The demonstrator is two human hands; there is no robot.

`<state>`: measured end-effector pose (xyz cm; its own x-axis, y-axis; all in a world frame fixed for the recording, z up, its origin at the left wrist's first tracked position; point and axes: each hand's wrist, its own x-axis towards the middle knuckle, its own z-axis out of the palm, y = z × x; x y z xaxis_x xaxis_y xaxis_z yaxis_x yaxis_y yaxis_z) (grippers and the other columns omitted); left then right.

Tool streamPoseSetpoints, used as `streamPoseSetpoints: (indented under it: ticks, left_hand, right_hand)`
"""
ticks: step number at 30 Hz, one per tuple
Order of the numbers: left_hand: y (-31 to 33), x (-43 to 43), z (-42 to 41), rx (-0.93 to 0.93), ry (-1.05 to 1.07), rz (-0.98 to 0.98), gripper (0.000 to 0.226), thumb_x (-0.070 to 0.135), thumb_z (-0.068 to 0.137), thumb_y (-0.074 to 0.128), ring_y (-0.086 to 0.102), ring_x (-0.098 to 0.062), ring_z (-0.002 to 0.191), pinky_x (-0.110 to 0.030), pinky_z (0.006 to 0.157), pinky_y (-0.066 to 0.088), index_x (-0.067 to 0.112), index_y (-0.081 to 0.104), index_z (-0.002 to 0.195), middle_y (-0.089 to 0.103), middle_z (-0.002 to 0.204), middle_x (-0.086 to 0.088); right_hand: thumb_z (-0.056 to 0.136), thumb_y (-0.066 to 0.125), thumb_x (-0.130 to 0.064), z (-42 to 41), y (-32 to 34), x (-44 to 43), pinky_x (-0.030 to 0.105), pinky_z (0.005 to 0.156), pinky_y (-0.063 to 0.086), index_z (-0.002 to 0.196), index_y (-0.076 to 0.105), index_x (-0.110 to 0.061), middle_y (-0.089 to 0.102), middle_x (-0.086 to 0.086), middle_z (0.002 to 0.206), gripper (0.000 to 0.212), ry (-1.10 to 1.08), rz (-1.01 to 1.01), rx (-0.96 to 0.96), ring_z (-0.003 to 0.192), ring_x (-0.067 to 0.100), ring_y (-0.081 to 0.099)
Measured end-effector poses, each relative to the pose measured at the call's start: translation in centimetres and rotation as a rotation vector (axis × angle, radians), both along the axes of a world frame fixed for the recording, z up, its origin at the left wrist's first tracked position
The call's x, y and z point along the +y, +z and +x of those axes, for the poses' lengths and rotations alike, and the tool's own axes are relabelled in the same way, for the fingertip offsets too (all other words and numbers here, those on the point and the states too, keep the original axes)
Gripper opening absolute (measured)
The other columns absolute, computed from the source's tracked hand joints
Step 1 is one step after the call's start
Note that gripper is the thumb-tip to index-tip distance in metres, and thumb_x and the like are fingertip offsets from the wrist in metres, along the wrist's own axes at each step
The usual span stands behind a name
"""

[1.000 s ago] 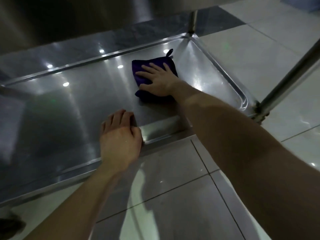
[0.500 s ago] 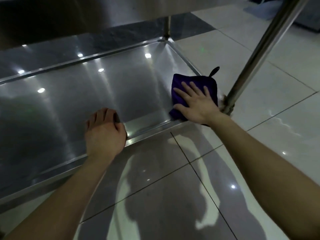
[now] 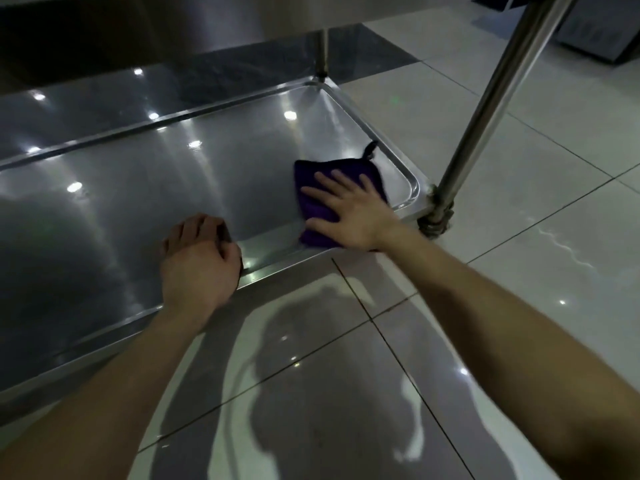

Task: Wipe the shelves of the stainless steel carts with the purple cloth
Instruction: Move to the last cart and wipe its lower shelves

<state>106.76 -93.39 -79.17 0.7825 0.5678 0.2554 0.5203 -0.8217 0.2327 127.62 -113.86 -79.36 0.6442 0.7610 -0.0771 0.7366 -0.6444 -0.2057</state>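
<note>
The folded purple cloth [image 3: 317,174] lies flat in the near right corner of the cart's bottom steel shelf [image 3: 145,188], its hanging loop pointing toward the far right rim. My right hand [image 3: 349,213] presses on the cloth with fingers spread, palm over the cloth's near edge and the shelf's front rim. My left hand [image 3: 199,261] curls over the front rim of the shelf, left of the cloth, fingers hooked into the tray.
A steel leg [image 3: 485,109] rises from the near right corner above a caster [image 3: 434,225]. Another leg [image 3: 322,53] stands at the far right corner. The upper shelf's underside [image 3: 173,26] hangs overhead. Glossy floor tiles [image 3: 381,375] surround the cart.
My right hand slid the cloth from the shelf's far middle toward the near right corner, then slightly back left. My left hand stayed on the front rim.
</note>
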Motion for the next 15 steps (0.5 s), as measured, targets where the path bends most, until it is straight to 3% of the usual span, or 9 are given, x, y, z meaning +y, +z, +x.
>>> streamPoseSetpoints:
  ticks: [6, 11, 15]
  left_hand:
    - [-0.5, 0.1, 0.2, -0.014, 0.008, 0.009, 0.051, 0.029, 0.091, 0.046, 0.057, -0.044, 0.126, -0.052, 0.107, 0.043, 0.010, 0.071, 0.131, 0.066, 0.139, -0.016]
    - [-1.1, 0.3, 0.0, -0.071, -0.006, 0.034, 0.045, 0.026, 0.089, 0.053, 0.058, -0.040, 0.121, -0.050, 0.103, 0.045, 0.013, 0.072, 0.128, 0.068, 0.134, -0.010]
    - [-1.0, -0.1, 0.0, -0.113, -0.016, 0.061, 0.038, 0.021, 0.089, 0.057, 0.058, -0.038, 0.120, -0.049, 0.101, 0.043, 0.012, 0.070, 0.123, 0.067, 0.129, -0.010]
  right_hand:
    - [0.092, 0.020, -0.089, 9.8, 0.2, -0.8, 0.057, 0.131, -0.015, 0.169, 0.014, -0.051, -0.001, -0.013, 0.182, 0.087, -0.141, -0.038, 0.022, 0.167, 0.014, -0.008]
    - [0.083, 0.011, -0.090, 14.3, 0.9, 6.7, 0.065, 0.128, -0.015, 0.171, 0.011, -0.044, -0.003, -0.006, 0.183, 0.100, -0.165, -0.052, 0.022, 0.168, 0.025, -0.007]
    - [0.090, 0.017, -0.085, 14.4, 1.6, 14.1, 0.067, 0.128, -0.013, 0.172, 0.009, -0.042, -0.005, -0.005, 0.183, 0.093, -0.093, -0.076, 0.037, 0.168, 0.027, -0.009]
